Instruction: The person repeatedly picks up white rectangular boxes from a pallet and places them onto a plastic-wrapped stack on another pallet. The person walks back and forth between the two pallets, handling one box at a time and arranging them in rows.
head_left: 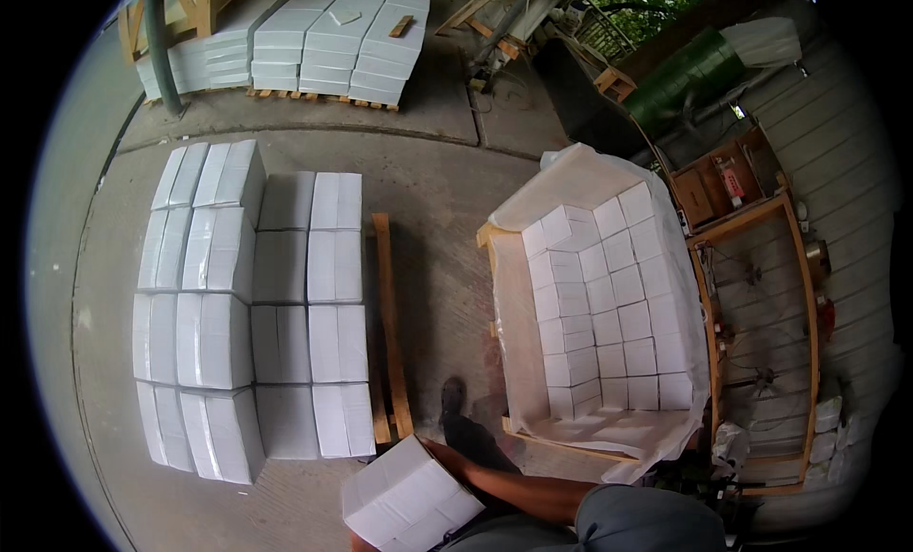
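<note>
Close to me at the bottom, a white cardboard box (pixel 409 495) is held tilted between my two hands. My right hand (pixel 443 457) is closed against its upper right side, the forearm reaching in from the right; its fingertips are hidden behind the box. Only a sliver of my left hand (pixel 359 543) shows at the box's lower left corner, with most of it below the picture. To the left, larger white boxes (pixel 216 338) stand in rows on a wooden pallet (pixel 390 333). On the right, a lined wooden crate (pixel 518 362) contains several smaller white boxes (pixel 609 295).
My shoe (pixel 454 397) is on the concrete floor between pallet and crate. More white box stacks (pixel 333 48) stand on pallets at the back, beside a green post (pixel 160 48). A wooden frame (pixel 808 333) and a green roll (pixel 689 84) line the right side.
</note>
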`<state>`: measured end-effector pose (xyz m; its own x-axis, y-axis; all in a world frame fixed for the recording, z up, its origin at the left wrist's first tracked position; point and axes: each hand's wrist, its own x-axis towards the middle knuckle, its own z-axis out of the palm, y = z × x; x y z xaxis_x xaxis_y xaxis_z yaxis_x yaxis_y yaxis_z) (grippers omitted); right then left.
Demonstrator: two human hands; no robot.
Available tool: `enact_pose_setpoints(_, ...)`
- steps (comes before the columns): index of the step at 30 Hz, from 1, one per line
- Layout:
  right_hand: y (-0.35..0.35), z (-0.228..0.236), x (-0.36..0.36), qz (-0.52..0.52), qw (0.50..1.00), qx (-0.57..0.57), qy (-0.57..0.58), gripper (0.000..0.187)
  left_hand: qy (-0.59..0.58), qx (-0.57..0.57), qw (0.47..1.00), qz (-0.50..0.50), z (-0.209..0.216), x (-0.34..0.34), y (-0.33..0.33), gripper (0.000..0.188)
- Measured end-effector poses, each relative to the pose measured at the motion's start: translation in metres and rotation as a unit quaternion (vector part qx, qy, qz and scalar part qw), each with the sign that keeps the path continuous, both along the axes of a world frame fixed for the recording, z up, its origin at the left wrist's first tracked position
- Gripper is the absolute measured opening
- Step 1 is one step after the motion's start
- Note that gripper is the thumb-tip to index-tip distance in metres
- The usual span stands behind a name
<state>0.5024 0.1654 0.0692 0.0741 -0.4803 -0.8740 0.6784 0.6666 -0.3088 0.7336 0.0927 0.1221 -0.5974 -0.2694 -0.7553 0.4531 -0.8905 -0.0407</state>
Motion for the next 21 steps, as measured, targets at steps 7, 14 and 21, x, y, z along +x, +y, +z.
enact_pose_setpoints(7,0.050,0.054,-0.086,-0.119,0.993,-0.007,-0.016,0.047,-0.033,-0.055,0.987,-0.144,0.008,-0.120,0.017,0.047)
enact_pose_setpoints(14,0.117,0.066,-0.216,-0.214,0.971,-0.099,-0.033,0.045,-0.039,-0.112,0.961,-0.249,0.028,-0.267,0.038,0.050)
enact_pose_setpoints(21,0.176,0.138,-0.344,-0.398,0.910,-0.111,-0.024,0.042,0.013,-0.160,0.921,-0.355,0.032,-0.394,0.048,0.053)
